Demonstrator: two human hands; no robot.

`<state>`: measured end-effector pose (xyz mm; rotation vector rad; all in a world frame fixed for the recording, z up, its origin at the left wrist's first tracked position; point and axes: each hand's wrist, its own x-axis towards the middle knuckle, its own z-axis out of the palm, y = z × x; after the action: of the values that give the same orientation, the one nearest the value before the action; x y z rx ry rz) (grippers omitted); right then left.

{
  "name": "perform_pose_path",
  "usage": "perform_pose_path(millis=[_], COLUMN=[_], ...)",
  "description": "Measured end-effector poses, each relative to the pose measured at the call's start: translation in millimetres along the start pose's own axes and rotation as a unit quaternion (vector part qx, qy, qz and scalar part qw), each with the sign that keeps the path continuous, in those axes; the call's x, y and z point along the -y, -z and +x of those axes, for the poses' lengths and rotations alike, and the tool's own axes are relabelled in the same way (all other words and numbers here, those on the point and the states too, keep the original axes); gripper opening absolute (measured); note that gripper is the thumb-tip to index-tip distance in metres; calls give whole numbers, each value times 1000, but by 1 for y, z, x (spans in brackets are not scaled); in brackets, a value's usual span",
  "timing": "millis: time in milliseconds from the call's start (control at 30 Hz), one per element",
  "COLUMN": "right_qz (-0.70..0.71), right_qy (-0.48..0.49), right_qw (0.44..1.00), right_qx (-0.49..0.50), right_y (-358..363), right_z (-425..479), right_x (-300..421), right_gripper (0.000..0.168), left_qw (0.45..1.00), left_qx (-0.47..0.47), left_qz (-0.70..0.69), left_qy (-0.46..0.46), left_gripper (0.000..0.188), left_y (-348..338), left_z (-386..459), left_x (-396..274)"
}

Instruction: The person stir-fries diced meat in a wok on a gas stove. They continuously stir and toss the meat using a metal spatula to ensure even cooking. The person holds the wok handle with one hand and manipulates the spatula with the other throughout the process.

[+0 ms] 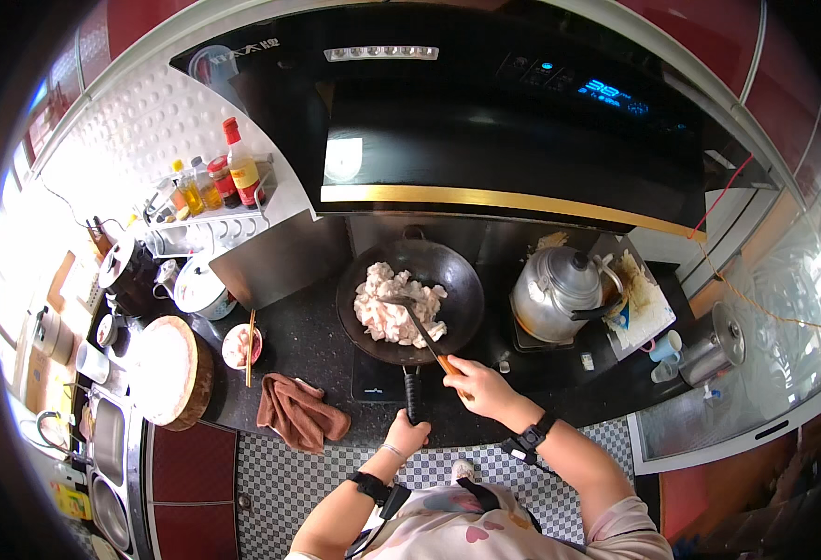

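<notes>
A dark wok [463,294] rests on a black cooktop [375,381] before me. Pale pieces of meat [389,318] are heaped across its middle and left side. My left hand [405,434] grips the black wok handle [412,395] from the near side. In my right hand [480,385] is the wooden handle of a metal spatula [421,325], slanting up and left into the wok. The spatula's head lies on the meat and is partly covered by it.
Left of the wok are a brown cloth [302,413], a bowl [232,343] with chopsticks [250,350] across it, and a thick round cutting board [165,371]. A metal kettle [557,294] stands to the right. Above hangs a black range hood [508,140]; bottles [243,171] fill a wall rack.
</notes>
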<state>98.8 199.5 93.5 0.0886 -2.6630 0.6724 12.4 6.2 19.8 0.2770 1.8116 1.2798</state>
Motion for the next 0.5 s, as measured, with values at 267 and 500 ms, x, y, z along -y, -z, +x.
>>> perform_pose_path(millis=[267, 500], right_qz=[-11, 4], right_qy=[6, 22], right_qw=[1000, 1000], right_qx=[-19, 18], right_y=[47, 71], right_z=[-25, -35], right_x=[24, 48], right_gripper=[27, 24], left_qw=[1000, 1000], left_qx=[-4, 2], left_qz=[8, -11], left_qy=[2, -3], left_gripper=[31, 31], left_y=[1, 2], left_z=[-1, 0], left_x=[-2, 2])
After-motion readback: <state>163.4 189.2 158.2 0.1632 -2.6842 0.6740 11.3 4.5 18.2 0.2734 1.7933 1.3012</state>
